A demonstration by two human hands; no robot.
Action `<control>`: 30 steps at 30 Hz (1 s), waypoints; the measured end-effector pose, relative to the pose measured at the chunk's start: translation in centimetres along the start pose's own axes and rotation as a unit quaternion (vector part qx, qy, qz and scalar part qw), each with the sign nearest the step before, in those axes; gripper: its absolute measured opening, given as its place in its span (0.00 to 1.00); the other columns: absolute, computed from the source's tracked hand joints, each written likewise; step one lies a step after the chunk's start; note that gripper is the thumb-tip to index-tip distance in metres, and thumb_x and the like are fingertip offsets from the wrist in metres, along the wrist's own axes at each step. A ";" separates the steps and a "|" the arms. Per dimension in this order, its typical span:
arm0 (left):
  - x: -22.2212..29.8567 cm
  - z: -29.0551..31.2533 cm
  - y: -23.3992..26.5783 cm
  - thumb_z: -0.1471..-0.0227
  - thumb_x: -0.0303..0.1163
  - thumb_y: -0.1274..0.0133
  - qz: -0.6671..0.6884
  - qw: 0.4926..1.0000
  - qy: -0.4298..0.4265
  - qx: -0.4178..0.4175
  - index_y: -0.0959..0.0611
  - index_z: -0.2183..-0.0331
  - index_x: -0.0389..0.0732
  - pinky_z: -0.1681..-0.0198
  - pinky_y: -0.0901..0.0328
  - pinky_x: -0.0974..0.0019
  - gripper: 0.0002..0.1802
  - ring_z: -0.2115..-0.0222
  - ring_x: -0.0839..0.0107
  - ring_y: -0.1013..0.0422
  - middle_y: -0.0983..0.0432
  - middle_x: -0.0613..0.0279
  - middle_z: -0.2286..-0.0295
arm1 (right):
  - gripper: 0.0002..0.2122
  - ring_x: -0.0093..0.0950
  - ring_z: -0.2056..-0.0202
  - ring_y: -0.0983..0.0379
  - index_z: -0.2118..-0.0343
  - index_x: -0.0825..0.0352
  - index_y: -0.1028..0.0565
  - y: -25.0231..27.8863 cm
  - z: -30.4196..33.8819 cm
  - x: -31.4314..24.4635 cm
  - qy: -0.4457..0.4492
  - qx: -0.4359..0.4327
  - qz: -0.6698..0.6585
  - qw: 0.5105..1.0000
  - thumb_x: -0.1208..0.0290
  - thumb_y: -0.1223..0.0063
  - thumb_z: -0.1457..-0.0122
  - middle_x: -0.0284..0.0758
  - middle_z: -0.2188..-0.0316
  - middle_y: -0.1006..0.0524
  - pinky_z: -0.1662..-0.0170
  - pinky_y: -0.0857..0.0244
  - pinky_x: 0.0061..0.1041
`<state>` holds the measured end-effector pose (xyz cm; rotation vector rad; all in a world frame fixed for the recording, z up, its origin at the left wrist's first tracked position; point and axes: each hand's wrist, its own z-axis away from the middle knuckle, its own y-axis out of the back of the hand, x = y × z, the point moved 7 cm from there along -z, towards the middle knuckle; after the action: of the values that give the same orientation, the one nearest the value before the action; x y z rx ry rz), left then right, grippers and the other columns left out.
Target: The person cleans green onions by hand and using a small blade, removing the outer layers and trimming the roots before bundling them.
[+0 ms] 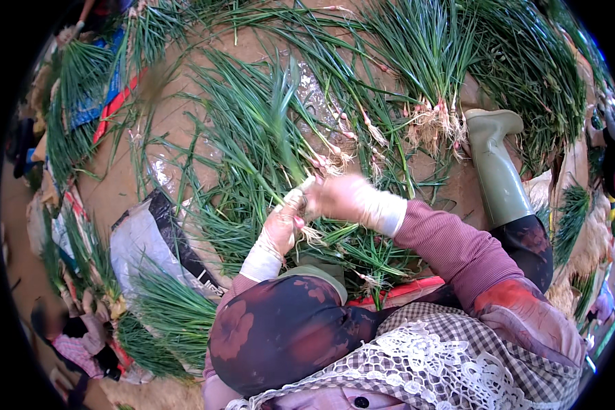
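My left hand (280, 227), wrapped at the wrist in white, is closed around a few green onions. Pinkish bulbs and pale roots (311, 236) stick out below its fingers, and green leaves rise above it. Close against it on the right is my right hand (340, 197), also white at the wrist. Motion smears its fingers, so what they grip is unclear. A blurred spray of leaves (283, 140) stands just above both hands. Around them lies a loose heap of green onions (236, 137), with some rooted bulbs (335, 149) just beyond my hands.
A large bunch of green onions (430, 75) lies at the far right, roots toward me. My green rubber boot (499, 171) stands to the right. Plastic sacking (140, 236) and another bunch (174, 307) lie left. Wet brown ground (249, 44) shows between leaves. Another person (85, 335) is lower left.
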<state>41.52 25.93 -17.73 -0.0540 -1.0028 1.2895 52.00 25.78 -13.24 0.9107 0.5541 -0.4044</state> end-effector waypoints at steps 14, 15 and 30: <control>7.1 2.9 3.1 0.51 0.33 0.56 0.190 0.967 -0.160 0.064 0.31 0.59 0.32 0.83 0.45 0.76 0.18 0.87 0.76 0.38 0.45 0.72 0.94 | 0.09 0.16 0.80 0.38 0.71 0.66 0.31 2.9 -4.6 11.8 -0.019 0.182 -0.636 0.749 0.66 0.56 0.49 0.27 0.80 0.31 0.77 0.42 0.16; 5.6 2.7 3.5 0.51 0.33 0.56 0.186 0.973 -0.108 0.084 0.31 0.60 0.32 0.82 0.43 0.75 0.18 0.85 0.75 0.35 0.44 0.71 0.94 | 0.09 0.15 0.81 0.38 0.70 0.67 0.31 3.5 -3.3 11.7 0.012 0.181 -0.650 0.738 0.66 0.56 0.47 0.26 0.81 0.33 0.78 0.45 0.13; 1.3 1.2 3.9 0.52 0.31 0.54 -0.005 0.999 -0.037 0.017 0.28 0.66 0.34 0.74 0.35 0.69 0.12 0.81 0.73 0.32 0.31 0.62 0.81 | 0.12 0.34 0.74 0.31 0.73 0.67 0.30 -1.2 -2.8 4.1 -0.018 0.237 -0.274 0.932 0.61 0.54 0.49 0.40 0.79 0.28 0.68 0.37 0.28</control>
<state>37.69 27.75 -18.35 0.0245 -1.0437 1.3071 53.78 27.05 -17.85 1.2022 0.6910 -1.0939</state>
